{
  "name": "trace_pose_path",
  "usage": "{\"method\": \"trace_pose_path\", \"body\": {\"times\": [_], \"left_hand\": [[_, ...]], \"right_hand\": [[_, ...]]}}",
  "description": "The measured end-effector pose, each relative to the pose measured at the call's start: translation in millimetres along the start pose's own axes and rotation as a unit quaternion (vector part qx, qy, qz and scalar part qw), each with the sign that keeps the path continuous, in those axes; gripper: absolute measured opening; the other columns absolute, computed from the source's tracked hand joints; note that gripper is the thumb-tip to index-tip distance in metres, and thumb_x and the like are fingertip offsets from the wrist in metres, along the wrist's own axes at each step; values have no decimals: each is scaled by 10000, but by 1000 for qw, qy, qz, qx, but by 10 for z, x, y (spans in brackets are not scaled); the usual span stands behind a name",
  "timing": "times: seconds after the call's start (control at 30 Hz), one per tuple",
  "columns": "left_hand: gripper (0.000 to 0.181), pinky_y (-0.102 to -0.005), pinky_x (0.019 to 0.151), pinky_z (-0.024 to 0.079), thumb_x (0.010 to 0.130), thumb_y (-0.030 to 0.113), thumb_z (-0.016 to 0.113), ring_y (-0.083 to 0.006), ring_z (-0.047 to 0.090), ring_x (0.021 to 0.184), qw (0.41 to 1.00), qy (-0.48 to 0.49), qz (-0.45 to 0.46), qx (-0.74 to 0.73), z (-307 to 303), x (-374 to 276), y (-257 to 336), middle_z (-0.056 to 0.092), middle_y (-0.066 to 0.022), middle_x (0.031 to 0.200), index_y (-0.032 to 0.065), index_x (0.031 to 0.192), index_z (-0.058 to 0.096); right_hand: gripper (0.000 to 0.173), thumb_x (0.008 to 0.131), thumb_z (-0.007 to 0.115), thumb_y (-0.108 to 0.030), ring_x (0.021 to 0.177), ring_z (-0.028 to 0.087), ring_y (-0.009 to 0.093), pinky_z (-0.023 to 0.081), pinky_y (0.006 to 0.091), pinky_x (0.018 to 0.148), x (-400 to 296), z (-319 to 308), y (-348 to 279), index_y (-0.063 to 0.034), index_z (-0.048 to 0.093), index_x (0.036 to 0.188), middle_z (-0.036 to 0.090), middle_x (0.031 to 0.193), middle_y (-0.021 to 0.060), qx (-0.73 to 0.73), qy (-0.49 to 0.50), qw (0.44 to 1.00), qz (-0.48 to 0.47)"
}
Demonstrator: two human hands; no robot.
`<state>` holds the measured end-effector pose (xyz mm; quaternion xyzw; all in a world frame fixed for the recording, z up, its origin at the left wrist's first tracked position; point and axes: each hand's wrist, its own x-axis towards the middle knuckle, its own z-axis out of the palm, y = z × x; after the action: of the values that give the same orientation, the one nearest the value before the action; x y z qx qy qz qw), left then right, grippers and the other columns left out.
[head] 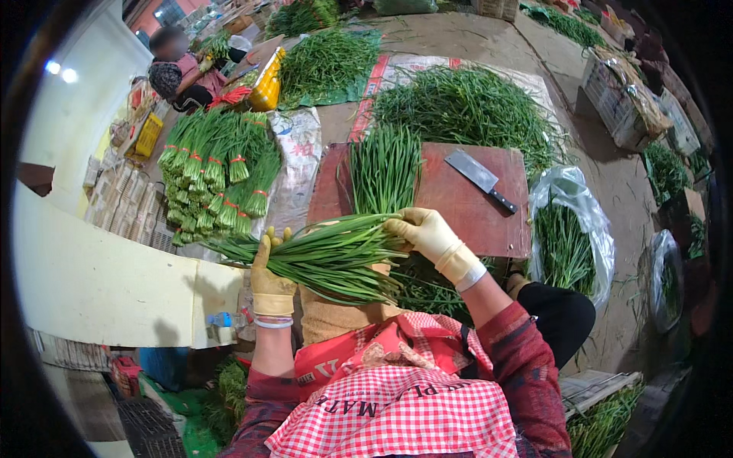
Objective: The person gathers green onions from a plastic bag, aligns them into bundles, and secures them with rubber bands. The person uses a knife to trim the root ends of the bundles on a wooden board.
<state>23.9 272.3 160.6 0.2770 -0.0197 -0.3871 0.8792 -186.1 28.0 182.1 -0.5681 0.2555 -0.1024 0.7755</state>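
A loose bunch of long green garlic chives (326, 257) lies across my lap at the near edge of a red board. My gloved left hand (272, 280) supports its left part, thumb up in front and fingertips showing behind. With thumb and forefinger, my gloved right hand (426, 232) pinches stem ends at the bunch's right. Just beyond, another sheaf of chives (383, 169) rests on the red board (464, 220). A cleaver (481, 180) with a black handle lies flat on the board's right half.
Banded chive bundles (215, 172) are stacked at the left. Loose chives (464, 109) cover a sheet behind the board. An open plastic bag (572, 240) of chives stands at the right. Another person (183, 74) sits at the far left beside a yellow crate (267, 80).
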Motion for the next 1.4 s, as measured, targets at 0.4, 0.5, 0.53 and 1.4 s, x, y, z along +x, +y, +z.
{"method": "trace_pose_path", "body": {"times": [0.4, 0.5, 0.53, 1.4], "left_hand": [[178, -477, 950, 522, 960, 235, 600, -217, 625, 1088, 998, 42, 49, 10, -254, -1, -5, 701, -20, 987, 111, 1067, 669], [178, -467, 945, 525, 954, 242, 609, -213, 628, 1080, 997, 65, 39, 7, -361, 61, -20, 697, -24, 995, 117, 1065, 669], [176, -452, 926, 536, 949, 238, 618, -211, 634, 1061, 997, 71, 36, 2, -368, 57, -14, 693, -28, 994, 115, 1064, 668], [97, -527, 1061, 378, 873, 169, 689, -298, 580, 1053, 906, -372, 94, 178, 509, 19, 54, 587, -54, 807, 82, 873, 646]], "right_hand": [[296, 971, 566, -183, 661, 625, 91, 510, 209, 633, -555, -154, -92, -11, 631, 1202, 669, 831, 20, 8, -10, 999, -42], [300, 955, 591, -205, 692, 654, 101, 524, 244, 645, -506, 87, 233, -29, 643, 1192, 696, 832, 58, -106, -41, 991, -74], [283, 924, 628, -221, 702, 681, 117, 533, 275, 645, -563, 145, 188, -66, 666, 1157, 707, 823, 97, -254, -41, 964, -75], [393, 1006, 530, -280, 887, 677, 120, 514, 230, 748, -410, -206, 471, -39, 541, 1317, 690, 1086, 62, 101, 43, 994, 27]]}}
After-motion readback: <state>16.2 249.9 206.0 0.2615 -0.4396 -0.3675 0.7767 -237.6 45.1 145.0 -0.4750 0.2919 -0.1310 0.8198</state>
